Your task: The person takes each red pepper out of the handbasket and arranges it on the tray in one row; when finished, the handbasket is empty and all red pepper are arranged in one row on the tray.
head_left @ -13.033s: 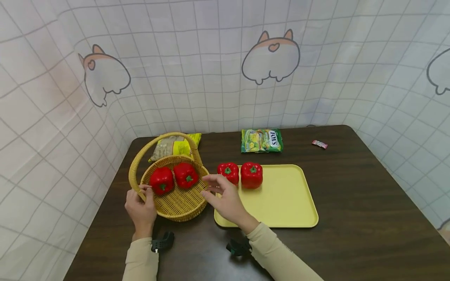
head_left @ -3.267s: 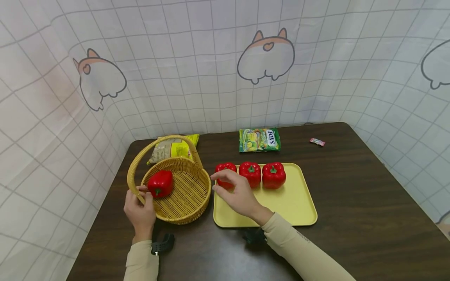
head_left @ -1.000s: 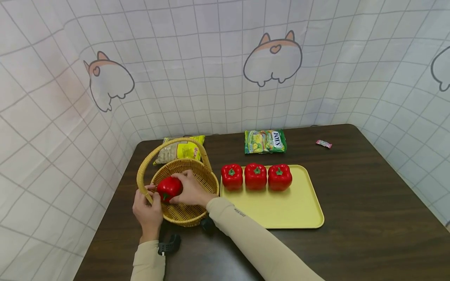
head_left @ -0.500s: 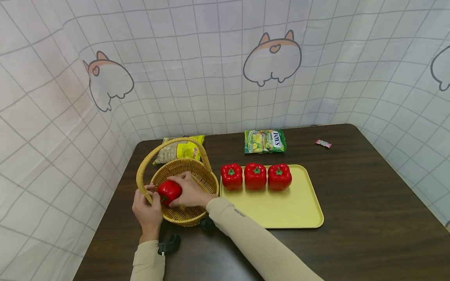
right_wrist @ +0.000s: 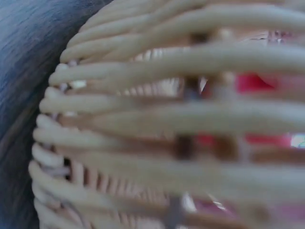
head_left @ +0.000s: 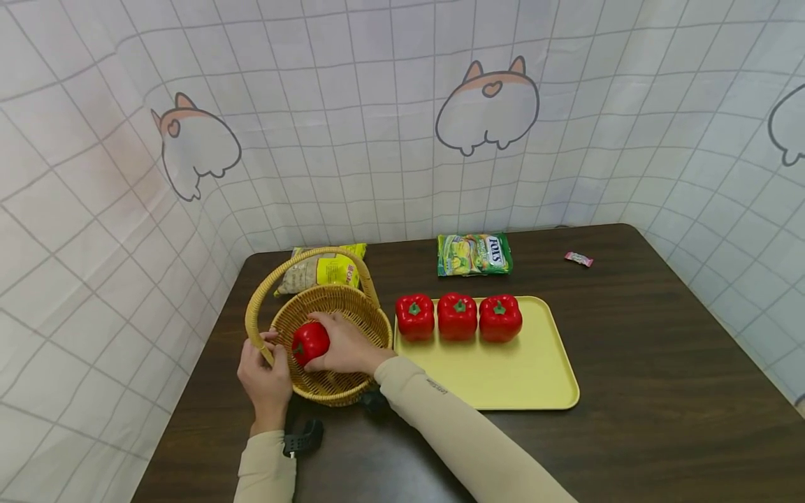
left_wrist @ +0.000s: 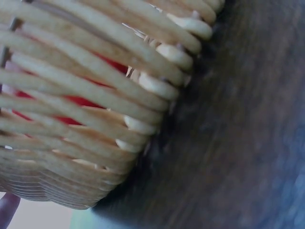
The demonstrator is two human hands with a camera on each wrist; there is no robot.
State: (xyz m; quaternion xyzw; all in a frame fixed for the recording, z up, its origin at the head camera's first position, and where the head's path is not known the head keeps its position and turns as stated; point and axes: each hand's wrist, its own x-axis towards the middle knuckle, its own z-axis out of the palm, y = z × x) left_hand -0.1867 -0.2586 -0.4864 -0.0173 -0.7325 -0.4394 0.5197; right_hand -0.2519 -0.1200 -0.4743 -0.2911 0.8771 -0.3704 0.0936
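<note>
In the head view, my right hand (head_left: 347, 347) reaches into the wicker basket (head_left: 339, 399) and grips a red bell pepper (head_left: 311, 342), thumb on the near side and fingers over the far side. My left hand (head_left: 267, 383) holds the basket's left rim at the foot of its arched handle (head_left: 258, 297). Three more red bell peppers (head_left: 457, 316) stand in a row along the back of the yellow tray (head_left: 503, 381), green stems up. Both wrist views are filled by the basket's woven wall (left_wrist: 81, 119), with red showing through the gaps.
Behind the basket lies a yellow snack bag (head_left: 333, 269). A green FOX'S candy bag (head_left: 474, 254) lies behind the tray, with a small pink wrapped candy (head_left: 578, 258) to its right. A white grid-patterned curtain (head_left: 377, 140) surrounds the dark wooden table (head_left: 641, 363).
Over the earlier frames, a pepper went from basket to tray. The right hand then entered the basket and took hold of another, now shifted slightly right. The left hand stays on the rim.
</note>
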